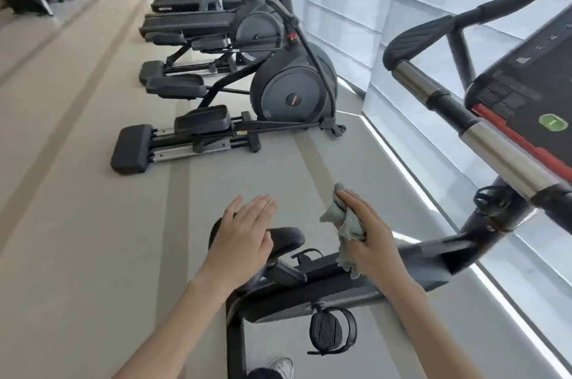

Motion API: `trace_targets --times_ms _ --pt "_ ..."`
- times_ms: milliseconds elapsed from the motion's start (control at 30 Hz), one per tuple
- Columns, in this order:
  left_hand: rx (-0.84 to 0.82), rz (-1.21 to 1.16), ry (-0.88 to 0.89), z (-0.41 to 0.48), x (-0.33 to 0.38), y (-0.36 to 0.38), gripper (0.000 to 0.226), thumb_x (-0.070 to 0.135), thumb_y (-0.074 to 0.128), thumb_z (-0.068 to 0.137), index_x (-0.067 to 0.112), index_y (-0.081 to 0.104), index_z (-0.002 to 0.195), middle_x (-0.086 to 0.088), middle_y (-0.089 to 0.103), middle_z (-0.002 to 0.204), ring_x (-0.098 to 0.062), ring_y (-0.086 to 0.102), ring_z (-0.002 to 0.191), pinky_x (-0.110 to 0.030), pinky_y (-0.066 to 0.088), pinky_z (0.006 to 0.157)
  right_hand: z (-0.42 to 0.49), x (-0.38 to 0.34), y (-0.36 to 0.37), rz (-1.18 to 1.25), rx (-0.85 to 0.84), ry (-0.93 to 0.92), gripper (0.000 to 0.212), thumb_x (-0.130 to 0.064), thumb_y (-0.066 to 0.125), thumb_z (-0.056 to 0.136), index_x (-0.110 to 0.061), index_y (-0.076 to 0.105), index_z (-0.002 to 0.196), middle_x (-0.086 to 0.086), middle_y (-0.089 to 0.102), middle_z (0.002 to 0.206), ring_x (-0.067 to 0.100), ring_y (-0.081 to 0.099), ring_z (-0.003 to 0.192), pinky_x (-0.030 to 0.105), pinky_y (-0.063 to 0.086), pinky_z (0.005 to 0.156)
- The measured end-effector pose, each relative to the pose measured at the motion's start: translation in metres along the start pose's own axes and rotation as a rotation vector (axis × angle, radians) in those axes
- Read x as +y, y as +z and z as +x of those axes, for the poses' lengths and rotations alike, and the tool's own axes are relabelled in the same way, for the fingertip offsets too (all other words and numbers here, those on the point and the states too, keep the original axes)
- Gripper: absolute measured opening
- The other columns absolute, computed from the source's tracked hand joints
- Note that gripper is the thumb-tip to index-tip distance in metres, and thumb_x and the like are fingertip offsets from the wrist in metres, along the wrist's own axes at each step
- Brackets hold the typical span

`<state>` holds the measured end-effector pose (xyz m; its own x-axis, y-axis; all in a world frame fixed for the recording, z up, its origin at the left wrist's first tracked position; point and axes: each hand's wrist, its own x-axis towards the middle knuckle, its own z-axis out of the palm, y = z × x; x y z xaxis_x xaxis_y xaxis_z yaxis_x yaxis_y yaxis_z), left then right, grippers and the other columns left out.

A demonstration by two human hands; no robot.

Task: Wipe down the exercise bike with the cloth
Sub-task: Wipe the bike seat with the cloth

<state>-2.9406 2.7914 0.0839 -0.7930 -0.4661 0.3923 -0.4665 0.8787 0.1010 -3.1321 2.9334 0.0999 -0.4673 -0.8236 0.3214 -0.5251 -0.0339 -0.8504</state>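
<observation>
The black exercise bike stands below me, its saddle at centre and its handlebar and console at the right. My left hand is flat with fingers apart, over the rear of the saddle. My right hand holds a crumpled grey-green cloth just right of the saddle, above the frame. A pedal with a strap hangs below the frame.
A row of dark elliptical trainers lines the window wall ahead. Bright windows run along the right. Grey and beige floor spreads to the left. A white shoe shows at the bottom.
</observation>
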Motion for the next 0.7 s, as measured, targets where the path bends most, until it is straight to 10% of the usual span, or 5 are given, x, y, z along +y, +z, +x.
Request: trace_targets --times_ms 700 --pt "-0.161 -0.129 -0.276 -0.107 -0.042 0.019 0.045 0.021 0.041 0.087 0.007 0.064 0.123 -0.004 0.063 0.128 -0.015 0.055 0.116 -0.029 0.020 0.114 -0.039 0.017 0.058 0.309 -0.041 0.297 0.044 -0.004 0.060 0.091 -0.029 0.056 0.127 -0.019 0.056 0.130 -0.001 0.048 0.125 0.023 0.039 0.105"
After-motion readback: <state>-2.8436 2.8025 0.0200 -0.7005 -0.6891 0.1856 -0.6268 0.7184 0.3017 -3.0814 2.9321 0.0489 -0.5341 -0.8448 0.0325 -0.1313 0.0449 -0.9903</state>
